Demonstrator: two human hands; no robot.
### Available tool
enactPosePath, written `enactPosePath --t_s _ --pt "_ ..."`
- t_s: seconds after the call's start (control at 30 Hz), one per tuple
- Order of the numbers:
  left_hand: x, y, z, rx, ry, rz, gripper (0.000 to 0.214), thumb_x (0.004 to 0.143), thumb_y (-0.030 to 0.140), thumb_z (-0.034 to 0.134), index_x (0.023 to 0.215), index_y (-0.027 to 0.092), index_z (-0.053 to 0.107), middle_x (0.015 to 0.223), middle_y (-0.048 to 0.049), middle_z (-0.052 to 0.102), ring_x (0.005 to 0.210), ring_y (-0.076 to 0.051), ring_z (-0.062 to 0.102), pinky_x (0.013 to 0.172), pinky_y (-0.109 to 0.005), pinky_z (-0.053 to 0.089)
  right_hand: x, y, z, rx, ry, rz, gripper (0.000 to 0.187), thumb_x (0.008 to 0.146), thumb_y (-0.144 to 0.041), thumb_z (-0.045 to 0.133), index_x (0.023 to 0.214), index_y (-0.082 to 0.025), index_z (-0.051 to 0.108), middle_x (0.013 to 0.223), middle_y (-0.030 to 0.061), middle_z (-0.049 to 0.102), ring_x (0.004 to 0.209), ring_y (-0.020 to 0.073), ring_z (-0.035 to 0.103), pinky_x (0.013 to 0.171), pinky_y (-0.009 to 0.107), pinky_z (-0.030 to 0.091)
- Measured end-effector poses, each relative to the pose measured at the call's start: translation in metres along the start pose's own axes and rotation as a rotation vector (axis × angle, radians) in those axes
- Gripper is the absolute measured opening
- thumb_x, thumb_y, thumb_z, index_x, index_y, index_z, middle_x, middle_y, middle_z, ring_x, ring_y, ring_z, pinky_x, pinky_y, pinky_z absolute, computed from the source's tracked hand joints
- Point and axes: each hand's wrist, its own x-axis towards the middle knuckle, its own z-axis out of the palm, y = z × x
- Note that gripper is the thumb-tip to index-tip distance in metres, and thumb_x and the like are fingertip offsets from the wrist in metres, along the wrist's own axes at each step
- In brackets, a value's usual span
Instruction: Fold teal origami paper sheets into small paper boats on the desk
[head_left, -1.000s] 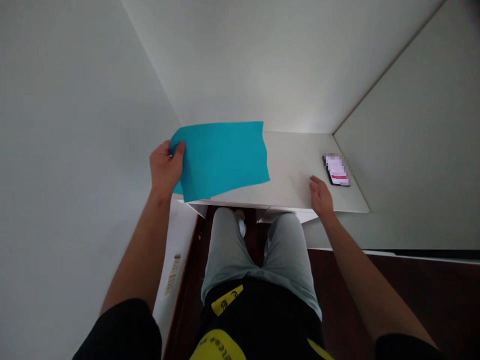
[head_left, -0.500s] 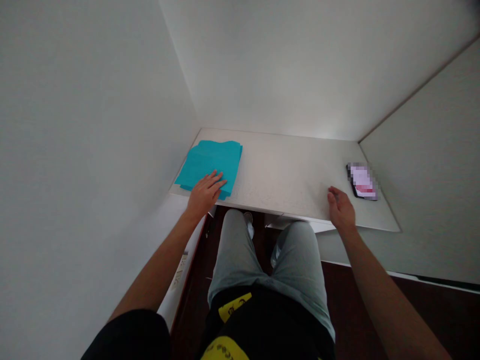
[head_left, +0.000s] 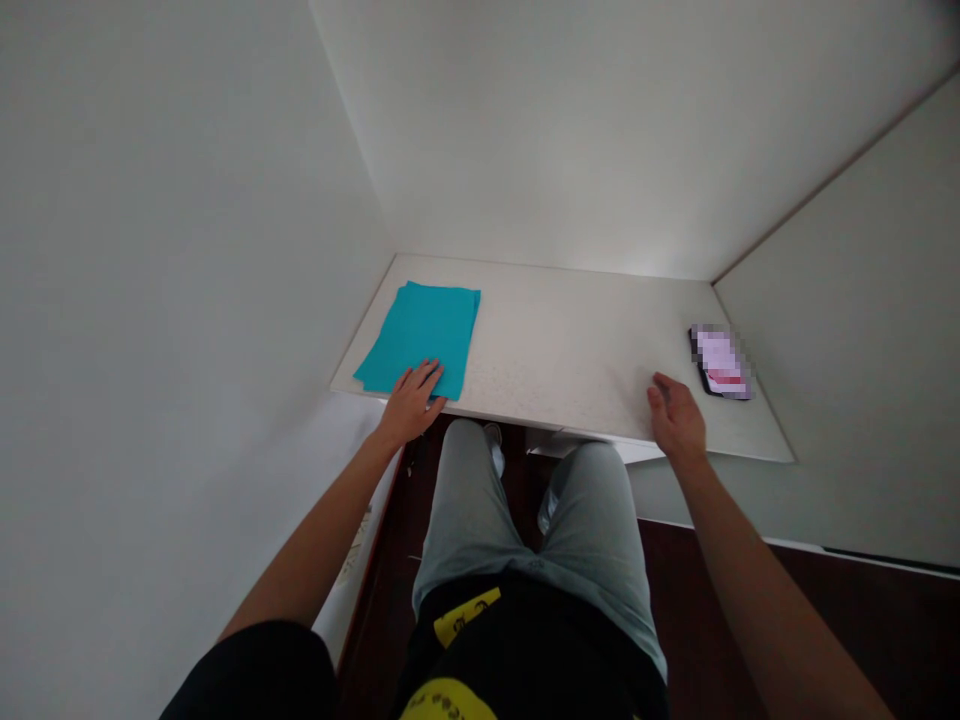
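Note:
A small stack of thin teal sheets, whether paper or cloth I cannot tell, lies flat at the left end of the white desk. Its edges are slightly out of line at the corners. My left hand rests on the stack's near edge, palm down, fingers spread. At the right, my right hand is at the desk's front edge, loosely curled, a gap between thumb and forefinger and nothing seen in it. Nearest to it is a phone with its screen lit and blurred.
White walls close in the desk at the back and left, with a panel on the right. My legs are below the front edge, over a dark floor.
The top teal sheet, wavy before, now lies flat with straighter edges. My left hand has slid slightly toward me, to the near edge. My right hand has hardly moved.

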Motion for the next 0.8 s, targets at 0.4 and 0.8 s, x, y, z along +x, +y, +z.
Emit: enactPosePath --t_s 0.4,0.8 --pt "0.044 0.082 -0.104 -0.523 0.110 0.040 0.043 0.105 0.061 0.057 0.106 0.024 0.080 0.092 -0.0046 0.080 0.088 -0.025 0.076 0.085 -0.037 0.064 0.000 -0.003 0.004 -0.010 0.016 -0.038 0.070 0.107 -0.067 0.037 0.145 -0.015 0.064 0.139 0.0237 0.069 0.134 0.0398 0.062 0.118 0.064 0.048" --pt "0.124 0.097 -0.015 -0.796 0.393 -0.420 0.044 0.106 0.060 0.051 0.104 0.020 0.069 0.107 -0.0097 0.079 0.104 -0.028 0.074 0.096 -0.046 0.063 -0.004 -0.014 0.001 0.042 0.033 -0.019 0.069 0.108 -0.064 0.037 0.149 -0.014 0.059 0.145 0.0234 0.066 0.141 0.0394 0.058 0.124 0.063 0.043"
